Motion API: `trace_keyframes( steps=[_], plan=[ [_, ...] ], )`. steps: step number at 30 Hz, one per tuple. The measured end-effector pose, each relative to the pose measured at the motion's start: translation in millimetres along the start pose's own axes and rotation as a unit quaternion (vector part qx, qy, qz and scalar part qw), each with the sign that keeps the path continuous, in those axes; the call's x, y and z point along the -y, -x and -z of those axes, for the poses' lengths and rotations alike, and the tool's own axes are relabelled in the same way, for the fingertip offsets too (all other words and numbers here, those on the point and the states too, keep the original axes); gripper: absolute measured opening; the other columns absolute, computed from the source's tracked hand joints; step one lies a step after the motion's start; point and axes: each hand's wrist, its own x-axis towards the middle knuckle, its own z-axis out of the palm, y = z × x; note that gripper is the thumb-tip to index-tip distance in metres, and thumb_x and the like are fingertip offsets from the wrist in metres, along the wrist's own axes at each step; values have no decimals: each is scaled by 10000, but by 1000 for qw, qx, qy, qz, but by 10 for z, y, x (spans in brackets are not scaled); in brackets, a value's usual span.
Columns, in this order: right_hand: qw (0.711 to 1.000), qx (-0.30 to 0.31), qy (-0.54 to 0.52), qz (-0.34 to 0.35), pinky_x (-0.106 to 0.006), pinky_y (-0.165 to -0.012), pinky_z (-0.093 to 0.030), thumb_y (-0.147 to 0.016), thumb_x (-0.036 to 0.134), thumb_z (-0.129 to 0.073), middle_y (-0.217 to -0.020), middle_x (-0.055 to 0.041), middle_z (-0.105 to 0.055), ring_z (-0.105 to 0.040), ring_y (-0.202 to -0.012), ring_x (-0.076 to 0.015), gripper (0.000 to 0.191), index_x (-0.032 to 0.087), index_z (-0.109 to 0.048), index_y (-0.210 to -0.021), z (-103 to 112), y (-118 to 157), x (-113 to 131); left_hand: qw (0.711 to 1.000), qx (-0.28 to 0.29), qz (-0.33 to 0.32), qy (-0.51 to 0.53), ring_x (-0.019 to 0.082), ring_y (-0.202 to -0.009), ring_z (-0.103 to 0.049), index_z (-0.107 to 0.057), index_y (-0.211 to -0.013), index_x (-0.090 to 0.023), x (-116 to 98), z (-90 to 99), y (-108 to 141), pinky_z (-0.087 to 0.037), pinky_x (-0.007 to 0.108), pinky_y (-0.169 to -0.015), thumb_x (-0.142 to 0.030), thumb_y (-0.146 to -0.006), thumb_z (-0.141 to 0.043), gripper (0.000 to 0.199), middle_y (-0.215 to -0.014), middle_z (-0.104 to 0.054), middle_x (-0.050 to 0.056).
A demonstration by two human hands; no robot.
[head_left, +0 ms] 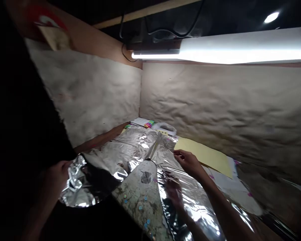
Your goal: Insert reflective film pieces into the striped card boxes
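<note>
A shiny silver foil-like sheet [132, 144] lies across the table, split into two long arms around an open wedge. Its left arm hangs past the table edge, and my left hand [56, 175] is closed on its crumpled end. The other arm runs toward me on the right. My right hand [189, 162] rests by the sheet's right edge with fingers bent together, the tips at that edge. A narrow strip or fold [154, 147] runs from the wedge's tip toward the back. My left hand is dim and blurred.
Small blue buttons or discs [140, 208] dot the worn tabletop [132, 190]. Yellow paper [205, 152] and white sheets [223, 187] lie on the right. Behind the foil are sticky notes [149, 124] and a white ring-shaped roll [164, 127]. Paper-covered walls [215, 100] and a tube light [215, 55] enclose the table.
</note>
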Motion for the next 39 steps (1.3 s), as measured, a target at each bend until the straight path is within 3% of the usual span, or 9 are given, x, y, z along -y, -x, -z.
trace_keyframes(
  steps=[6,9,13,18,22,28,34,37,39],
  plan=[
    [978,131,-80,142,-324,-774,-499,-895,369,-589,-962,-73,-734,-675,-874,-216,225,210,-708,-1002,-1368,-69,876,993,-30,-101,-58,248,-740,-667,-656,-812,-209,-116,-12,74,-394,276,-623,-360,-940,-398,325,-792,-734,77],
    [967,211,-28,143,-305,-724,-472,-768,527,-715,-991,-66,-693,-645,-877,-224,417,221,-663,-1047,-2088,-110,1230,990,-41,-129,-42,239,-716,-662,-666,-806,-219,-180,-29,57,-366,269,-601,-373,-938,-411,326,-774,-728,80],
    [952,271,79,119,-304,-684,-427,-559,574,-827,-939,-43,-691,-636,-841,-252,587,240,-656,-1010,-2588,-239,1374,988,-62,-135,42,218,-658,-642,-649,-739,-216,-197,-13,-47,-364,265,-583,-487,-909,-454,375,-700,-701,69],
    [948,287,51,126,-253,-595,-362,-805,522,-656,-832,-24,-709,-625,-750,-194,298,239,-719,-871,-2574,-439,1224,952,18,-129,277,211,-715,-666,-690,-842,-179,-81,-26,-153,-465,260,-644,-579,-730,-645,418,-814,-738,66],
    [942,296,27,156,-243,-595,-371,-934,445,-512,-720,-29,-679,-606,-679,-163,355,205,-726,-782,-2440,-448,1189,963,0,-112,243,158,-557,-561,-638,-664,-178,-15,-89,-125,-384,234,-537,-600,-812,-545,457,-577,-625,6],
    [956,177,-88,215,-304,-822,-434,-886,493,-606,-1058,-75,-659,-600,-966,-212,383,209,-637,-1142,-2316,-398,1619,965,-65,-152,204,125,-545,-489,-594,-624,-182,-204,-52,-70,-348,225,-550,-543,-850,-531,430,-568,-565,-18],
    [891,311,-319,84,-241,-527,-399,-600,550,-802,-597,17,-594,-530,-551,-132,436,162,-636,-707,-2615,-688,1892,919,11,-165,359,181,-642,-596,-673,-692,-172,-450,2,-127,-438,246,-612,-531,-742,-656,363,-643,-656,18],
    [895,261,-359,54,-253,-526,-427,-690,601,-679,-576,-1,-591,-533,-518,-127,450,159,-606,-645,-2555,-866,1693,905,41,-123,405,207,-691,-640,-701,-760,-163,-376,-34,-168,-475,266,-642,-491,-666,-729,342,-736,-712,52],
    [910,176,-375,25,-262,-541,-452,-732,612,-604,-598,-13,-601,-553,-533,-134,449,169,-582,-666,-2304,-992,1465,914,23,-89,396,205,-677,-642,-694,-773,-167,-232,-69,-183,-476,267,-627,-489,-663,-711,340,-727,-708,51]
  ],
)
